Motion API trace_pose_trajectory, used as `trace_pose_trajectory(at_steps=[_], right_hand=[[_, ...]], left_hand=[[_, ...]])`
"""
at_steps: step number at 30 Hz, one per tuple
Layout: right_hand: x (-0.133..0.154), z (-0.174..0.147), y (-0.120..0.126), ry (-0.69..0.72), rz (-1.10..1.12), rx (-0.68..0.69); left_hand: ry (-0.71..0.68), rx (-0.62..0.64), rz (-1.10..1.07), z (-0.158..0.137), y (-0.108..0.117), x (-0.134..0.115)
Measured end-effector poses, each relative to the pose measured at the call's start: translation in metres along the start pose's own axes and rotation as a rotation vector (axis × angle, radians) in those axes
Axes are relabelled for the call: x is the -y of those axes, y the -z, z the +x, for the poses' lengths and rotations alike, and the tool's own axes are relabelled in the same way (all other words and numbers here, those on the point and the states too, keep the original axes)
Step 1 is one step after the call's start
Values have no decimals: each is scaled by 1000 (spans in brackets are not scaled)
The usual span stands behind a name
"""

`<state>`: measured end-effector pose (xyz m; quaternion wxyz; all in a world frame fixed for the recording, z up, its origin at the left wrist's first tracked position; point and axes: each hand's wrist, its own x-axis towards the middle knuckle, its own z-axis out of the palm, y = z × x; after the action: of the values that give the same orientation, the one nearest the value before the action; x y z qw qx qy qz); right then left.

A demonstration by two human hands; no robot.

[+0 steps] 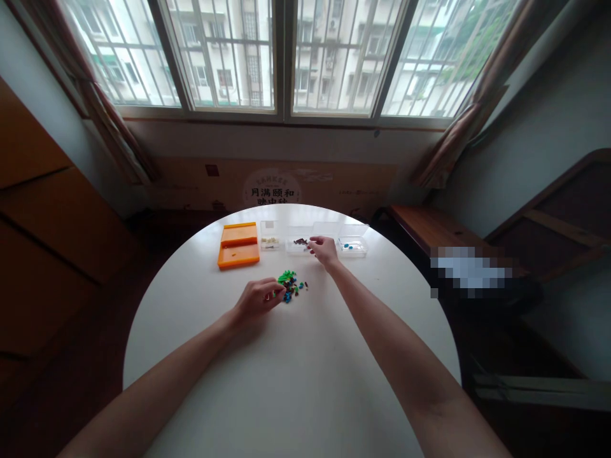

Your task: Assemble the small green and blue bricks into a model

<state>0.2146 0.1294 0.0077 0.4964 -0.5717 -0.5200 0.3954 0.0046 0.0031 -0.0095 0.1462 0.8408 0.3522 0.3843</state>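
A pile of small green, blue and dark brown pieces [287, 278] lies on the white round table [296, 362]. At the pile's left side, my left hand [260, 296] has its fingers curled together; what they pinch, if anything, is too small to make out. My right hand [324, 250] reaches over the middle clear plastic box [294, 250], which holds dark brown pieces [300, 242]. Its thumb and fingers are drawn together at the box's right part, and their tips hide whatever is between them.
Left of the middle box stands a clear box with pale pieces [270, 241]; to the right, another clear box [359, 247] holds a few blue pieces. An orange tray [239, 257] sits farther left. A wooden bench [429, 226] is beyond the table's right side.
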Motion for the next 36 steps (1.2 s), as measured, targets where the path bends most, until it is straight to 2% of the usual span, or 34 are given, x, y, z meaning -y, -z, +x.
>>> trace_pose_trajectory(at_steps=[6,9,11,15,26,36], right_hand=[[-6,-40,12,47,114,51],[-14,-59,15,84,98,75],[-20,-68,15,134,43,107],[-28,-80,13,278,-115,86],[-23,-109,9,611,-431,224],[-26,-107,10,563,-441,221]], left_hand=[[53,-25,36,2,-1,0],[110,-69,70,1,-3,2],[134,-88,70,1,-3,3],[160,-107,67,1,-2,2],[162,-98,48,0,-2,1],[128,-96,40,-1,-2,2]])
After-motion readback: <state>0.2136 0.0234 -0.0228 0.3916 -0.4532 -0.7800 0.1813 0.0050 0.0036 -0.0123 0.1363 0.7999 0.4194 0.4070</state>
